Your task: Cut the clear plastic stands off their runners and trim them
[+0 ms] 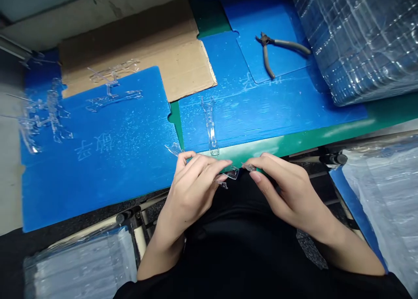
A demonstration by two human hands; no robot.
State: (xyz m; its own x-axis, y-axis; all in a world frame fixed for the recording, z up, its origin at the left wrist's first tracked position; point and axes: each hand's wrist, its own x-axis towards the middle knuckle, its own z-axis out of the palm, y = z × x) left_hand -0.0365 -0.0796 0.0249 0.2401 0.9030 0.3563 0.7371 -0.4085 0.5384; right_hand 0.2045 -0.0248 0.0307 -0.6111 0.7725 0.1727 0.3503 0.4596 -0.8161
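Note:
My left hand (pixel 196 183) is closed around a clear plastic part (pixel 232 173), whose end sticks out past the fingertips toward the right. Between the thumb and forefinger of my right hand (pixel 284 186) is a small blade (pixel 250 166) with a shiny pointed tip. A bit of green shows behind it, and most of it is hidden by the fingers. The blade's tip is close to the plastic part; I cannot tell whether they touch. Just beyond my hands, another clear plastic piece (pixel 210 125) lies lengthwise on the blue sheet (pixel 277 112).
Cutting pliers (pixel 269 42) lie with handles apart at the back right. Stacked clear trays (pixel 362 42) stand beside them. Clear moulded parts on sprues (pixel 48 112) lie at the left, near cardboard (pixel 183 59). Wrapped stacks (pixel 385 203) flank me below the green table edge (pixel 313 138).

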